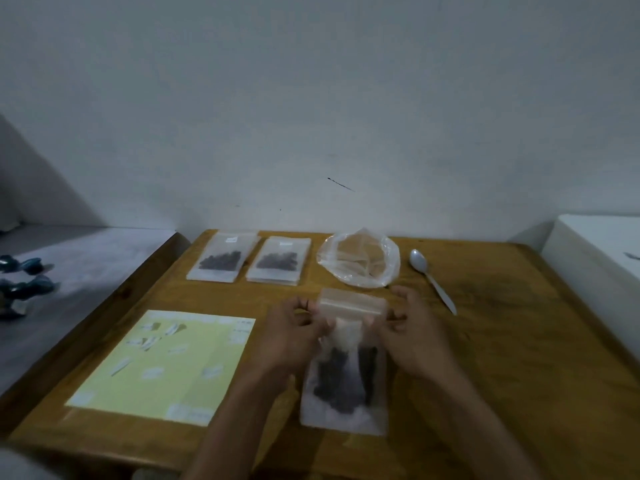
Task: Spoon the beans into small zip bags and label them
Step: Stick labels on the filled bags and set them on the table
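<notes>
Near the front of the wooden table (502, 341), the left hand (291, 337) and right hand (412, 334) pinch the top corners of a zip bag (346, 375) holding dark beans (341, 379). Two filled bags (223, 258) (280, 259) carry white labels, unreadable. Beside them lie a clear pouch of empty bags (360, 259), a spoon (431, 277) and a label sheet (166, 365).

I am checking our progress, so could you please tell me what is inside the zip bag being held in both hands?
The zip bag holds a dark heap of beans in its lower half. The left hand and right hand pinch its top corners, hiding the seal's ends.
</notes>
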The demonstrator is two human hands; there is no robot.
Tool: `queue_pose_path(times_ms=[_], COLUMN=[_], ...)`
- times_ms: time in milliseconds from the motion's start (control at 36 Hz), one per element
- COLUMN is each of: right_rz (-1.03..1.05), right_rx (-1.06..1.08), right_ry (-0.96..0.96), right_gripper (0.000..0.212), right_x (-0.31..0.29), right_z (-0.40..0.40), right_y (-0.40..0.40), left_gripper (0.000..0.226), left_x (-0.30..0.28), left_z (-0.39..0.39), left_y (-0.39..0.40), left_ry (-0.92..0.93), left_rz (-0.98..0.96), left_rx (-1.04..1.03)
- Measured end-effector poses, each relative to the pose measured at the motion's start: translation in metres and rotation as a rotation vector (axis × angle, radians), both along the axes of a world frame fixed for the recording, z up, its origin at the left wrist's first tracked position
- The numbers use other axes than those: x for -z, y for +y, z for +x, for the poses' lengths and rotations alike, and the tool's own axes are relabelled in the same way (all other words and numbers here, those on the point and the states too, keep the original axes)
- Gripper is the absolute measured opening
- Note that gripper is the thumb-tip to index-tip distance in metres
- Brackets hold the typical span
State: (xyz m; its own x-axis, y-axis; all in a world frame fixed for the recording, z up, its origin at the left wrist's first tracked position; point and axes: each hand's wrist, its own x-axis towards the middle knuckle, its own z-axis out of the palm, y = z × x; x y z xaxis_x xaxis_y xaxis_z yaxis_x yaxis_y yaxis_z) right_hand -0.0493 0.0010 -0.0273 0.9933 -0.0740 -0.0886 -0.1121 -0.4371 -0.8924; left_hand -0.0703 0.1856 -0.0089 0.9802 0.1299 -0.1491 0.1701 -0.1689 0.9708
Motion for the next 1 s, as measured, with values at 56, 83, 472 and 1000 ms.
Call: queue_pose_path(times_ms=[56, 83, 472, 1000], right_rz=[0.251, 0.355, 0.476, -0.531], right_rx=[-0.012, -0.034, -0.449, -0.538], right_ry=[0.033, 0.037, -0.095, -0.097], right_gripper=[0.048, 0.035, 0.009, 0.036], right_x=[-0.006, -0.011, -0.057, 0.011], right_z=[0.000, -0.002, -0.003, 0.056], right_y=[0.008, 0.014, 0.138, 0.286], left_gripper=[0.014, 0.014, 0.021, 0.019], left_x=[-0.004, -0.007, -0.034, -0.019], left_z=[-0.005, -0.008, -0.054, -0.082], left_y=[0.011, 0.016, 0.111, 0.240], left_ry=[-0.058, -0.082, -0.202, -0.222], left_rz=[-0.109, -0.154, -0.402, -0.342], left_rx=[-0.004, -0.003, -0.265, -0.808])
